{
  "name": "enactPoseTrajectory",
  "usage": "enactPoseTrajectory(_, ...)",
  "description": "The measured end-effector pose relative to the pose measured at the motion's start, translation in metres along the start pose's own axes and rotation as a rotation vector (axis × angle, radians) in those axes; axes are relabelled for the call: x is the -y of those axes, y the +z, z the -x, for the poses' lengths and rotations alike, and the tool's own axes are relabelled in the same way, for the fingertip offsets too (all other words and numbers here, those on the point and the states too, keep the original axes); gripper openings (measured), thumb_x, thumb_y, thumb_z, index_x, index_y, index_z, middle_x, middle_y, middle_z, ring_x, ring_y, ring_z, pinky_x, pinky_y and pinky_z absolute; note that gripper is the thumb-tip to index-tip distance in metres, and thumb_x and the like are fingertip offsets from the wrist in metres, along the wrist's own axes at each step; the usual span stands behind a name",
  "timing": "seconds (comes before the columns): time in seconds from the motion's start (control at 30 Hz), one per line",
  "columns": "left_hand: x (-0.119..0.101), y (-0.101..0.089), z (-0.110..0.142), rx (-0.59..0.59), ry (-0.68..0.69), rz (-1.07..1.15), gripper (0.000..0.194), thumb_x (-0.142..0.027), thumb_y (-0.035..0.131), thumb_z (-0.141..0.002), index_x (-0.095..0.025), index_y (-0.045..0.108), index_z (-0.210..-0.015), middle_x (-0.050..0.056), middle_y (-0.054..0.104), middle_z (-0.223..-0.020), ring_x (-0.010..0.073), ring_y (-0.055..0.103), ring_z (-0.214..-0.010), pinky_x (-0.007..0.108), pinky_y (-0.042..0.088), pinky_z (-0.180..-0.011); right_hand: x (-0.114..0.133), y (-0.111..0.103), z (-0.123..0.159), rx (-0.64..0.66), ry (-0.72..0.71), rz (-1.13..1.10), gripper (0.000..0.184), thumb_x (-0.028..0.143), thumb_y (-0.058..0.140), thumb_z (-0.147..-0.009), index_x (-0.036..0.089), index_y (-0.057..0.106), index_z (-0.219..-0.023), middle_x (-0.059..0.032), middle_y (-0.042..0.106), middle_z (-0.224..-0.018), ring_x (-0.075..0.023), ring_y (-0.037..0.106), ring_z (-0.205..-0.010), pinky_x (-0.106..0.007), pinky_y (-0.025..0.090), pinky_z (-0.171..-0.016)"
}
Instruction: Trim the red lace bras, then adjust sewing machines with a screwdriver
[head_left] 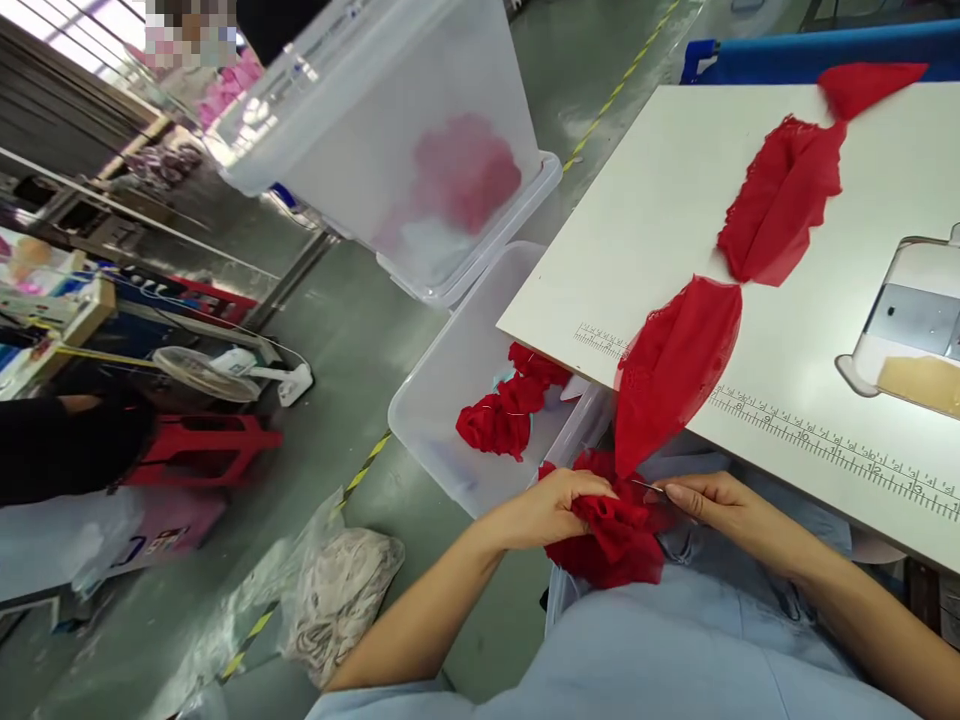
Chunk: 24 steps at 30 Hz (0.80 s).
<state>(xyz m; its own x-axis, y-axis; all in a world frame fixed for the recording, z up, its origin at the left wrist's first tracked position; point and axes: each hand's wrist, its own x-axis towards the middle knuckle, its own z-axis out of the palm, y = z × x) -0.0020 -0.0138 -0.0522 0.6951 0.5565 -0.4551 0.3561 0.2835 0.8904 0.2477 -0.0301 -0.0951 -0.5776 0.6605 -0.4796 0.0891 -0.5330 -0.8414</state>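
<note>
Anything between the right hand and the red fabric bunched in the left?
Nothing visible blocks it: the thin metal tool in the right hand points toward the bunched red fabric. A red piece hanging over the table edge ends close by; contact is unclear.

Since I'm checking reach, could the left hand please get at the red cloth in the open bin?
Likely yes: the bin is open above most of that cloth, though the left hand holds fabric.

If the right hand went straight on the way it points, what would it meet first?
Probably the bunched red fabric in the left hand, with the thin metal tool in the right hand leading; depth is unclear.
</note>
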Motion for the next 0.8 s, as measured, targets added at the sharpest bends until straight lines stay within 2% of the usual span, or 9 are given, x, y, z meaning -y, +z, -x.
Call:
enactPoseTrajectory(0.1,0.000,0.002,0.003,0.008,0.071,-0.092,0.023,-0.002,0.050,-0.070,-0.018,0.062,-0.083,0.000,0.064,-0.085,0.0145,0.053,-0.084,0.027,0.041,-0.082,0.000,0.002,-0.002,0.088,-0.002,-0.002,0.056,0.069,0.056,-0.086,0.017,0.076,-0.088,-0.0062,0.068,-0.080,-0.0265,0.062,-0.087,-0.038,0.051,-0.081)
enactPoseTrajectory(0.27,0.000,0.004,0.006,0.007,0.079,-0.135,0.025,-0.002,0.048,-0.073,-0.018,0.062,-0.086,0.001,0.065,-0.088,0.0144,0.053,-0.084,0.027,0.041,-0.083,0.001,0.012,-0.007,0.126,-0.022,-0.044,0.058,0.067,0.054,-0.088,0.016,0.075,-0.105,-0.0082,0.071,-0.095,-0.0271,0.062,-0.092,-0.039,0.050,-0.085)
enactPoseTrajectory(0.43,-0.005,0.006,0.009,-0.007,0.081,-0.150,0.022,-0.003,0.049,-0.077,-0.018,0.062,-0.086,0.001,0.067,-0.087,0.0147,0.054,-0.084,0.027,0.042,-0.083,0.001,0.020,-0.009,0.155,-0.048,-0.092,0.052,0.063,0.055,-0.090,0.017,0.074,-0.103,-0.0076,0.071,-0.097,-0.0254,0.062,-0.092,-0.037,0.049,-0.086)
enactPoseTrajectory(0.6,-0.002,0.011,0.006,-0.011,0.043,-0.137,0.021,-0.005,0.051,-0.077,-0.019,0.062,-0.086,0.001,0.068,-0.089,0.0152,0.055,-0.085,0.027,0.042,-0.085,-0.001,0.025,-0.008,0.131,-0.057,-0.137,0.048,0.061,0.054,-0.091,0.017,0.073,-0.097,-0.0054,0.069,-0.089,-0.0233,0.062,-0.088,-0.034,0.050,-0.081)
enactPoseTrajectory(0.7,-0.004,0.011,0.006,0.038,0.032,-0.172,0.013,-0.010,0.052,-0.081,-0.018,0.062,-0.082,0.001,0.067,-0.086,0.0150,0.054,-0.083,0.028,0.042,-0.085,-0.010,0.022,-0.005,0.049,-0.059,-0.079,0.051,0.064,0.053,-0.090,0.017,0.074,-0.090,-0.0043,0.068,-0.081,-0.0221,0.061,-0.080,-0.034,0.050,-0.075)
enactPoseTrajectory(0.8,-0.032,-0.001,0.007,0.134,0.077,-0.224,0.010,-0.016,0.053,-0.086,-0.018,0.063,-0.084,0.001,0.067,-0.085,0.0149,0.054,-0.082,0.027,0.042,-0.081,-0.023,0.010,-0.002,-0.048,-0.076,0.065,0.055,0.066,0.051,-0.089,0.017,0.074,-0.090,-0.0059,0.070,-0.083,-0.0255,0.062,-0.084,-0.036,0.052,-0.077)
